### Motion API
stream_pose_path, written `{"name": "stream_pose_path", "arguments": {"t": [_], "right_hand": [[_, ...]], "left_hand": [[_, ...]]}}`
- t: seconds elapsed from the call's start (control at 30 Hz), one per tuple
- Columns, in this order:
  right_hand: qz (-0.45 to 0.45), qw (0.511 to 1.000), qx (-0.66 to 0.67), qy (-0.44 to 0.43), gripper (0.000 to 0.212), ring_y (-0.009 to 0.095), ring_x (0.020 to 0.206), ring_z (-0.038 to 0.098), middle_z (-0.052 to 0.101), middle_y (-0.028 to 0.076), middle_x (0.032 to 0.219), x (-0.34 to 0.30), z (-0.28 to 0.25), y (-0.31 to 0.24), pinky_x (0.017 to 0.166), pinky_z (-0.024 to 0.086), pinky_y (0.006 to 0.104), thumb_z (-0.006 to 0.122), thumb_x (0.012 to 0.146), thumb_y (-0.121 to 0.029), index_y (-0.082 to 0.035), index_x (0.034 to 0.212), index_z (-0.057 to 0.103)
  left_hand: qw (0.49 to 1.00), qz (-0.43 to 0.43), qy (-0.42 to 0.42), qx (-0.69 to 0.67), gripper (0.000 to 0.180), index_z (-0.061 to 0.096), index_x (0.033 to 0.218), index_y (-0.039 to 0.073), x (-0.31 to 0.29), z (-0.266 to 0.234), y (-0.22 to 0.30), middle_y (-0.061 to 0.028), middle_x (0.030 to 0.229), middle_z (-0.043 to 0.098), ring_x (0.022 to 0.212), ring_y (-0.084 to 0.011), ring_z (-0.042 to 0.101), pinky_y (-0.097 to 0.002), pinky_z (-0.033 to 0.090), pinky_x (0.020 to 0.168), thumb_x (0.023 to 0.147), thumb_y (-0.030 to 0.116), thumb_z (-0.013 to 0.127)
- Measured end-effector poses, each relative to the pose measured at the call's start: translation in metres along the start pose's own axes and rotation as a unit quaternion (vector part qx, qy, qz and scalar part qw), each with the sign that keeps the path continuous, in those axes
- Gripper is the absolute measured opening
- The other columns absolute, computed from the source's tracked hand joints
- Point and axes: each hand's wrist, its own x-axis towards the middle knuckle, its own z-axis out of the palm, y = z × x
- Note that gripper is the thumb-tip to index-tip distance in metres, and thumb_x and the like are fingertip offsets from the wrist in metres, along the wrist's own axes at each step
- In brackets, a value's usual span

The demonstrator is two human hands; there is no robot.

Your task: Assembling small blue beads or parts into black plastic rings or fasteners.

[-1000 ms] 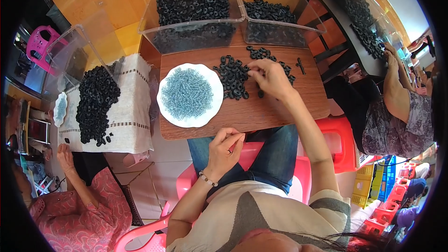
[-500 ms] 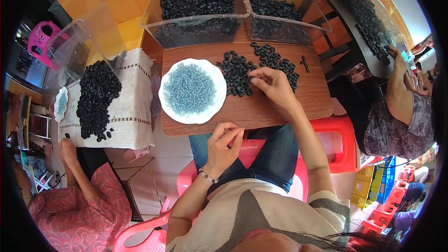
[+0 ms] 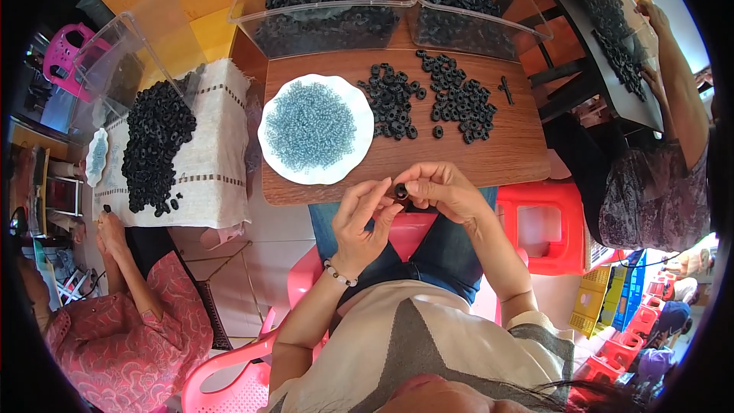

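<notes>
In front of the table's near edge, my hands meet at a small black ring-shaped piece [image 3: 401, 191]. My right hand [image 3: 447, 193] pinches it between thumb and fingers. From the other side, the curled fingertips of my left hand [image 3: 363, 222] close against it; whether they also hold something smaller is hidden. Beyond my hands, a white scalloped plate [image 3: 269, 164] bears many tiny translucent blue-grey rings [image 3: 312, 126]. To its right lie two loose groups of black pieces, a nearer-left group [image 3: 391, 103] and a right group [image 3: 462, 103].
Two clear bins [image 3: 329, 8] [image 3: 462, 19] of black pieces stand at the table's far side. A short dark stick [image 3: 506, 90] lies at right. Co-workers sit left [image 3: 138, 329] and right [image 3: 657, 191]. A red stool [image 3: 543, 229] stands beside my pink chair [image 3: 229, 382].
My right hand has drawn back from the black pieces to my left hand, bringing one piece with it. The right co-worker's arm has reached farther toward their bin.
</notes>
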Motion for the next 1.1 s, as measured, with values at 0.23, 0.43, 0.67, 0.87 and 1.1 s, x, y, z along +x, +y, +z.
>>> {"name": "stream_pose_path", "arguments": {"t": [0.23,0.43,0.67,0.87,1.1], "right_hand": [[0.047,0.998,0.013,-0.027,0.021,0.006,0.073,0.057,0.069,-0.001,0.089,-0.002,0.002,0.005,0.064,0.042,0.0205,0.076,0.096,-0.014,-0.004,0.114,0.071],[0.036,0.998,-0.034,-0.041,0.023,0.004,0.079,0.063,0.074,-0.001,0.092,-0.001,-0.002,0.007,0.064,0.044,0.0195,0.076,0.098,-0.022,-0.007,0.113,0.067],[-0.228,0.809,-0.511,0.179,0.027,0.016,0.067,0.060,0.068,0.007,0.083,0.018,0.015,-0.018,0.067,0.050,0.0302,0.074,0.096,-0.013,-0.004,0.121,0.070],[-0.273,0.674,-0.645,0.232,0.030,0.029,0.079,0.065,0.066,0.010,0.084,0.041,-0.001,-0.009,0.068,0.052,0.0408,0.076,0.090,-0.012,-0.007,0.120,0.072],[-0.292,0.694,-0.603,0.264,0.027,0.032,0.086,0.066,0.067,0.010,0.088,0.036,-0.003,-0.003,0.071,0.054,0.0432,0.075,0.090,-0.011,-0.006,0.116,0.072]], "left_hand": [[0.998,0.047,-0.047,-0.005,0.039,0.076,0.125,0.007,-0.004,-0.001,-0.008,-0.0100,0.110,0.067,0.082,-0.0194,0.070,-0.0308,0.059,0.067,0.087,0.001,0.081],[0.997,0.006,-0.076,-0.019,0.031,0.076,0.122,0.003,-0.001,-0.001,-0.002,-0.0104,0.109,0.065,0.083,-0.0173,0.071,-0.0268,0.059,0.073,0.091,0.002,0.078],[0.998,-0.029,-0.035,0.033,0.027,0.077,0.117,0.003,0.002,-0.007,-0.001,-0.0117,0.098,0.072,0.079,-0.0201,0.072,-0.0293,0.057,0.069,0.091,0.006,0.079],[0.992,-0.109,-0.047,-0.036,0.022,0.076,0.116,0.001,-0.004,-0.002,-0.007,-0.0143,0.103,0.077,0.082,-0.0200,0.076,-0.0290,0.059,0.072,0.094,0.007,0.076],[0.963,-0.197,-0.078,-0.167,0.025,0.069,0.119,-0.006,-0.008,-0.002,-0.009,-0.0143,0.110,0.076,0.088,-0.0196,0.078,-0.0287,0.062,0.077,0.103,0.013,0.069]]}}
